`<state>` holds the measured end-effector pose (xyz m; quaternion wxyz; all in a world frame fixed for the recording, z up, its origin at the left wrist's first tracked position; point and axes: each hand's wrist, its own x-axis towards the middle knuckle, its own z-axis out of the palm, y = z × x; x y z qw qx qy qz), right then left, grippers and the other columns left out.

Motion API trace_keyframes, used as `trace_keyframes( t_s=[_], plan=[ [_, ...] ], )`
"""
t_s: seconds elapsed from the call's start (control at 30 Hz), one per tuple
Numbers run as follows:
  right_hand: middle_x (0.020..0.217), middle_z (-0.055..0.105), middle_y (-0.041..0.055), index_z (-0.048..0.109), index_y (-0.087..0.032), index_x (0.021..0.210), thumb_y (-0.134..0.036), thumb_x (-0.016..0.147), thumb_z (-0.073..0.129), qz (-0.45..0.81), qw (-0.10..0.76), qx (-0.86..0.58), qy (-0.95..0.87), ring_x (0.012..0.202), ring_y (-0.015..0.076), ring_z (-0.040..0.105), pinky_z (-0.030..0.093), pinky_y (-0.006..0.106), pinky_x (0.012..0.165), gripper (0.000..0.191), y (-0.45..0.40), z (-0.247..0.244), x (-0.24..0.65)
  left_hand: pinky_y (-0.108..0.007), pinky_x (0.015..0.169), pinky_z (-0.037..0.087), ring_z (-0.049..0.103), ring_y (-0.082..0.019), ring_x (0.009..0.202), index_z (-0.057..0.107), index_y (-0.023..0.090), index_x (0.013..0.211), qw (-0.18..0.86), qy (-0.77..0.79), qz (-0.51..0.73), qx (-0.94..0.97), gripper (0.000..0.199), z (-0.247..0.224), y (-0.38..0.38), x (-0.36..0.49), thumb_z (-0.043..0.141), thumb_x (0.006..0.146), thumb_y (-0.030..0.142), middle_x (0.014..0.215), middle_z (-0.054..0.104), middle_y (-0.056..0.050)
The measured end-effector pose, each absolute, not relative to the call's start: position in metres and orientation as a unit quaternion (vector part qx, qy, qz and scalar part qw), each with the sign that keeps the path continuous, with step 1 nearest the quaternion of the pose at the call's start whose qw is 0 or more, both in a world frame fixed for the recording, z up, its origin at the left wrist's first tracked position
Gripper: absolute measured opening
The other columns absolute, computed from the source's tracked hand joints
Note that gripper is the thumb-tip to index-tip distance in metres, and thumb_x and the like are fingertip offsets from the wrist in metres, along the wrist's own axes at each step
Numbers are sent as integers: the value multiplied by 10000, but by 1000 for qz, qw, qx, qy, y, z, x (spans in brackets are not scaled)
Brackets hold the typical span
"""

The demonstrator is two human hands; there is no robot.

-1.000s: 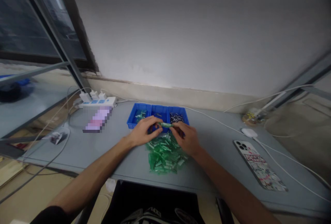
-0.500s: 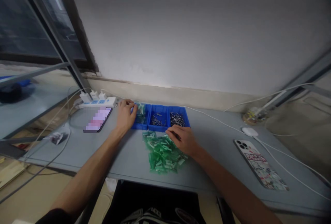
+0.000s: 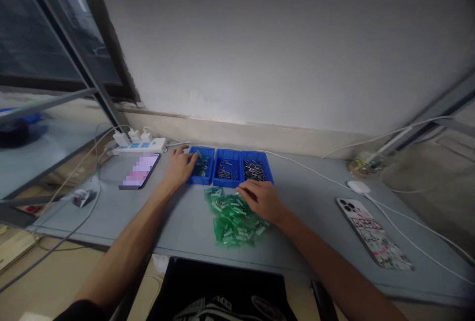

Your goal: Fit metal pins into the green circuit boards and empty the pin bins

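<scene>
Three blue bins stand in a row. My left hand (image 3: 180, 165) is at the left side of the left bin (image 3: 208, 179), fingers apart, thumb over its rim; small green packets (image 3: 201, 163) lie inside. The middle bin (image 3: 227, 182) holds some small metal pieces (image 3: 225, 171), and the right bin (image 3: 270, 175) holds more of them (image 3: 254, 169). In front lies a heap of green packets (image 3: 233, 219). My right hand (image 3: 261, 197) rests at the heap's upper right, just before the right bin, its fingers bent together; whatever they hold is hidden.
A lit phone (image 3: 140, 171) and a white power strip (image 3: 143, 147) with chargers lie to the left. To the right are a patterned phone (image 3: 373, 234), a white case (image 3: 358, 187) and white cables. A wall rises behind the table (image 3: 308, 242).
The left bin and its packets show more fully beside my left hand, and the packets sit lower in it. My right hand has hardly moved.
</scene>
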<state>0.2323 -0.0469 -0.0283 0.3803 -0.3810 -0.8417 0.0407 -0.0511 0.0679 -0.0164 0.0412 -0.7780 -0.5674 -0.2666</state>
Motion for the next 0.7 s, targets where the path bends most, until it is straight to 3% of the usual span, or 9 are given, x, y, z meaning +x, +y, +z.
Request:
trace_keyframes(
  t_s=[0.23,0.4,0.63,0.7],
  plan=[
    [838,725,14,675,-204,947,-273,1002,508,37,365,-367,-855,684,116,630,399,247,655,189,-46,-30,233,-464,1117,371,505,-299,1295,790,183,896,26,-587,-256,-768,423,-17,71,-57,443,971,413,1177,682,-128],
    [834,732,12,684,-206,934,-272,999,514,25,361,-371,-855,694,122,653,410,249,659,193,-46,-28,233,-487,1103,380,509,-307,1291,783,173,913,20,-566,-281,-775,377,-15,71,-55,471,968,375,1290,629,-145],
    [815,744,2,701,-215,911,-286,995,525,33,342,-388,-855,693,127,669,416,245,650,208,-49,-24,229,-512,1105,369,457,-301,1345,672,154,1238,61,-559,-272,-781,438,-15,72,-52,335,1026,336,1313,608,-158],
    [825,748,3,706,-218,922,-294,998,520,47,337,-389,-856,707,131,676,437,243,666,215,-49,-23,227,-503,1108,365,472,-296,1316,697,169,1190,67,-556,-281,-780,447,-13,70,-52,319,1030,345,1315,598,-148]
  ],
)
